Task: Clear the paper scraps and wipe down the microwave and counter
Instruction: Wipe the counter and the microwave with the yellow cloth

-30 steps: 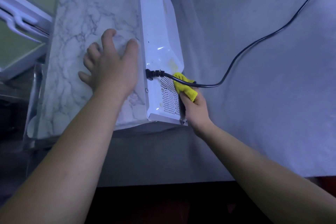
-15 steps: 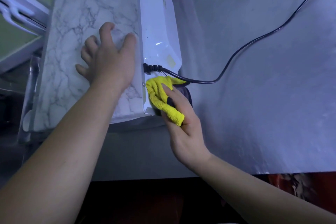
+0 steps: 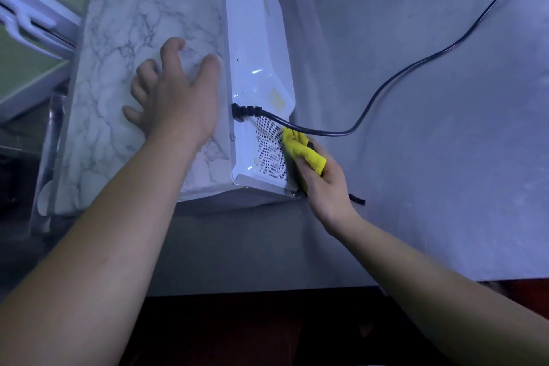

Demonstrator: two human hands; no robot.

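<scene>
Microwave (image 3: 255, 74) sat on grey counter (image 3: 430, 187), long axis running away from viewer, white back panel (image 3: 252, 38) facing right. Left hand (image 3: 178, 107) rested on marble-patterned top (image 3: 142, 9), fingers (image 3: 173, 49) spread, holding nothing. Right hand (image 3: 325, 190) clutched yellow cloth (image 3: 304, 154) against vent grille (image 3: 269, 154), below black power cord (image 3: 386, 89).

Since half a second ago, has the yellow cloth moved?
Yes. The yellow cloth, gripped by the right hand, slid rightward across the vent grille, away from the cord plug.
</scene>
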